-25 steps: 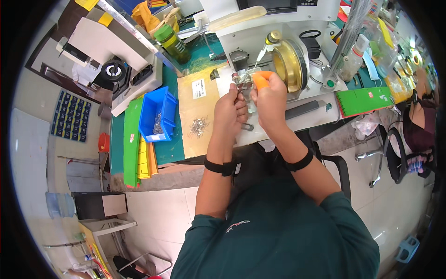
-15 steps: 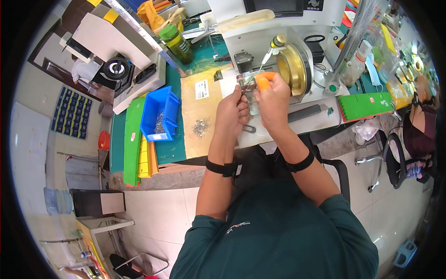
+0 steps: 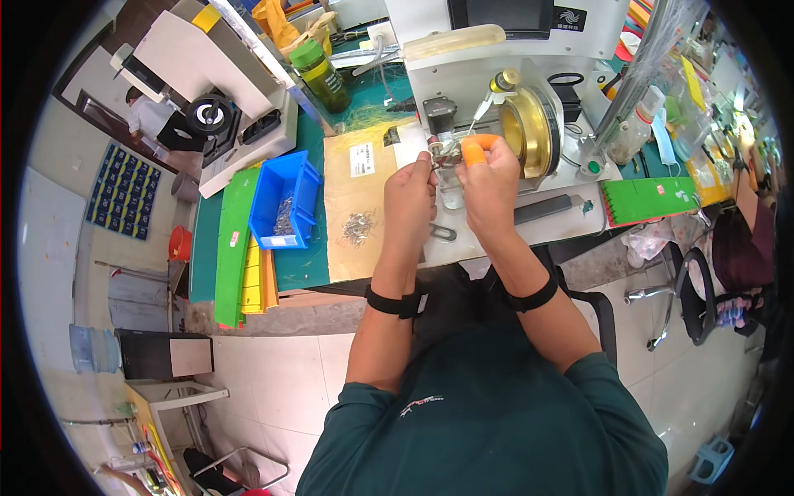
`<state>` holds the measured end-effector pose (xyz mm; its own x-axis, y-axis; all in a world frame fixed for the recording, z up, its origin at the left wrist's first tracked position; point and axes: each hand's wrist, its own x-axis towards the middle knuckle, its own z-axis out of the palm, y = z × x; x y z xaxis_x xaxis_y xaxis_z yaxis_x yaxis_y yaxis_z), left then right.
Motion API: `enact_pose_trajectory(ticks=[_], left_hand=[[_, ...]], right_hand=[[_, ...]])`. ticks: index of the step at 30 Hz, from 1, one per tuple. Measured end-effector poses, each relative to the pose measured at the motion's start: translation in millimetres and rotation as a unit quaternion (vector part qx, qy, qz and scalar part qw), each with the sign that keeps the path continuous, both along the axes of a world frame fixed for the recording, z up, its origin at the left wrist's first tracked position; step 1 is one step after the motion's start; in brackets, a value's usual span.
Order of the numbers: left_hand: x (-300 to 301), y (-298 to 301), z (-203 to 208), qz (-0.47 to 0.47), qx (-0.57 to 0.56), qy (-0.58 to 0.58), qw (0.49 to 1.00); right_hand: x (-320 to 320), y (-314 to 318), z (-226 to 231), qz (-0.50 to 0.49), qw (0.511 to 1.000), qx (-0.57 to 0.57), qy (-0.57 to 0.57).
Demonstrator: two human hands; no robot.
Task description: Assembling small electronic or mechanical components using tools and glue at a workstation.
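Observation:
My left hand (image 3: pixel 408 205) is closed, thumb and forefinger pinched at the small metal workhead (image 3: pixel 447 150) of a bench machine. Whatever sits in that pinch is too small to make out. Close on its right, my right hand (image 3: pixel 491 181) is curled with its fingertips at the same workhead. Orange covers (image 3: pixel 474 151), apparently finger cots, show on its thumb and forefinger, and what these grip is hidden. A brass-coloured wheel (image 3: pixel 514 132) stands just right of the workhead. Above it, a thin-tipped nozzle with a yellowish top (image 3: pixel 504 81) points down toward my fingers.
Small metal pieces (image 3: pixel 357 229) lie piled on brown paper (image 3: pixel 337 178), left of my forearm. Beyond stands a blue bin (image 3: pixel 263 198) with more pieces. A dark grey bar (image 3: pixel 542 207) lies by my right wrist. A green bottle (image 3: pixel 319 78) stands behind. Another person sits at far right.
The view has shifted slightly, so the bench appears a little displaced. Both hands stay at the workhead, with my left fingers slightly changed in pose. The far-left person in the background has moved.

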<state>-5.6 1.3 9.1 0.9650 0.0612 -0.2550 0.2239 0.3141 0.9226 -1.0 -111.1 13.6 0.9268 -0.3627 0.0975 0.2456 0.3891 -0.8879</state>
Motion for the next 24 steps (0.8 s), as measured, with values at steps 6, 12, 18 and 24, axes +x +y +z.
enact_pose_trajectory(ticks=[6,12,18,24], left_hand=[[7,4,-13,-0.069,-0.127,0.044,0.988],[19,1,-15,-0.111,-0.174,0.059,0.977],[26,8,-45,-0.152,-0.280,0.083,0.944],[5,-1,-25,-0.070,-0.166,0.109,0.978]], right_hand=[[3,4,-4,0.000,1.000,-0.016,-0.008],[-24,-5,4,-0.014,0.999,-0.049,-0.008],[-92,-36,24,-0.098,0.956,-0.234,-0.144],[-75,-59,75,-0.105,0.896,-0.365,-0.231]])
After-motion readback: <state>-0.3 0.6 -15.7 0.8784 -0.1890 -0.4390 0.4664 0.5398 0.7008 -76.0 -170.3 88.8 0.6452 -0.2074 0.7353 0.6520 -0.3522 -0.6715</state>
